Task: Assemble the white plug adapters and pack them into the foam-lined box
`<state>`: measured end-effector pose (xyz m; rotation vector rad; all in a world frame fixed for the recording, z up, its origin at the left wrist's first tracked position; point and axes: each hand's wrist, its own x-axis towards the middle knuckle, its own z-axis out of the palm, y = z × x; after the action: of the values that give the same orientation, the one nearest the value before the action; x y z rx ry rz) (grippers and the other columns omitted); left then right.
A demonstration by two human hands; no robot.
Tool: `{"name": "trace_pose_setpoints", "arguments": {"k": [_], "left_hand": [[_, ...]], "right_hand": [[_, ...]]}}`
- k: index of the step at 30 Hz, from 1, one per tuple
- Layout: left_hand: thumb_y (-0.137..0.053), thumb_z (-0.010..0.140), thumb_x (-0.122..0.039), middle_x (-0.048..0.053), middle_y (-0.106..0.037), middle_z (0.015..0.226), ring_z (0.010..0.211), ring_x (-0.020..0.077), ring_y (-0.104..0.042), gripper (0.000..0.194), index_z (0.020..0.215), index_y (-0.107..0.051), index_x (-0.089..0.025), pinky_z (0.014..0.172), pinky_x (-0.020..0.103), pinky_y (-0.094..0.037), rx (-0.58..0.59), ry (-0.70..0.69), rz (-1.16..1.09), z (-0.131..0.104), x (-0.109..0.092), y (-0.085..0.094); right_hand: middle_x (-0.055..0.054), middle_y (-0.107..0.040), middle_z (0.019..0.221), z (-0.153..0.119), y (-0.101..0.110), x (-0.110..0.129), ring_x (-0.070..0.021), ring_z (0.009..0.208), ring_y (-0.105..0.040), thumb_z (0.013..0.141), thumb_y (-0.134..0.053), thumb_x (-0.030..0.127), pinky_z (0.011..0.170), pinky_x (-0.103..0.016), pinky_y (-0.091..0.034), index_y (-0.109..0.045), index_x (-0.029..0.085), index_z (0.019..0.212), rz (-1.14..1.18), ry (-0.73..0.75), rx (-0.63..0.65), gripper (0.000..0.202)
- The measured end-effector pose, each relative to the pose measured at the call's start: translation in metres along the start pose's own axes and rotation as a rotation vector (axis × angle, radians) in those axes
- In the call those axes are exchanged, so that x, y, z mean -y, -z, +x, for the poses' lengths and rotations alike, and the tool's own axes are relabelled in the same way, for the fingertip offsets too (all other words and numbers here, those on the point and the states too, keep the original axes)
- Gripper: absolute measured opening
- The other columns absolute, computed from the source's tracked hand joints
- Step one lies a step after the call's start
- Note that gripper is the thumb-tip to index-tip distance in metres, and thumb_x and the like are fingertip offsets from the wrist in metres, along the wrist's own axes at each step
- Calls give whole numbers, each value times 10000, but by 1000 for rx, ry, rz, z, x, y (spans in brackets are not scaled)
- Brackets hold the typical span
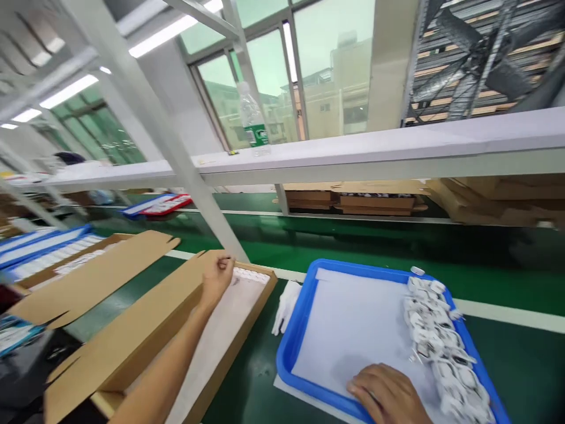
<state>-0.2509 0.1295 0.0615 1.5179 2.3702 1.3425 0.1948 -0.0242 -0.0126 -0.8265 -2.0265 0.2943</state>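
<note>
My left hand (219,275) is closed at the far end of a long open cardboard box (253,321), beside small white pieces (251,275) lying in a row; what its fingers hold, if anything, is too small to name. White paper lines the box. Over the near part of a blue tray (293,335) is my right hand (388,391), its fingers curled together above the white sheet (353,324); anything between them is hidden. Small white parts (441,347) are heaped along the tray's right side.
A white glove (288,303) lies between box and tray. Another open box (88,259) and blue trays (39,244) stand at the left. A slanting metal post (176,147) and a shelf (353,150) with a bottle (253,123) rise beyond the green bench.
</note>
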Motion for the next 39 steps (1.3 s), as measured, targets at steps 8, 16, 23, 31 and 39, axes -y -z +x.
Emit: {"name": "trace_pose_setpoints", "arguments": {"k": [8, 16, 23, 31, 39], "left_hand": [[-458, 948, -544, 65, -739, 945, 766, 206, -687, 494, 1191, -695, -187, 728, 332, -577, 566, -383, -400, -88, -144, -59], [-730, 803, -589, 161, -752, 1112, 983, 380, -713, 524, 1123, -703, -175, 852, 437, -526, 1118, -785, -53, -255, -225, -132], [-560, 932, -348, 115, -766, 929, 863, 306, -727, 246, 1004, -707, -165, 801, 405, -560, 1211, -688, -225, -242, -211, -134], [-639, 948, -478, 114, -636, 1375, 1066, 265, -680, 456, 1338, -662, -242, 823, 404, -642, 1372, -200, -834, -208, -174, -78], [-786, 871, -417, 130, -760, 1169, 1119, 295, -666, 361, 1135, -781, -171, 982, 424, -536, 1254, 115, -1095, -228, -171, -71]], "right_hand": [[-107, -807, 1018, 17, 24, 39, -228, 844, -781, 1038, -402, 152, 714, -345, -638, -626, 192, 1329, -36, 103, 117, 370], [-46, -747, 676, -16, 43, 66, -208, 573, -703, 1044, -497, 257, 623, -339, -619, -716, 157, 1118, -104, 83, 179, 252], [-54, -742, 747, -38, 72, 42, -208, 616, -689, 1009, -541, 167, 642, -351, -589, -672, 186, 1200, -202, -52, 84, 232], [-75, -670, 1158, 15, 66, 5, -222, 959, -684, 1005, -613, 290, 875, -395, -593, -521, 301, 1437, -12, -414, 20, 442], [-31, -636, 983, 44, 30, -3, -175, 839, -616, 975, -636, 308, 776, -329, -561, -657, 268, 1230, 231, -490, -110, 259]]}}
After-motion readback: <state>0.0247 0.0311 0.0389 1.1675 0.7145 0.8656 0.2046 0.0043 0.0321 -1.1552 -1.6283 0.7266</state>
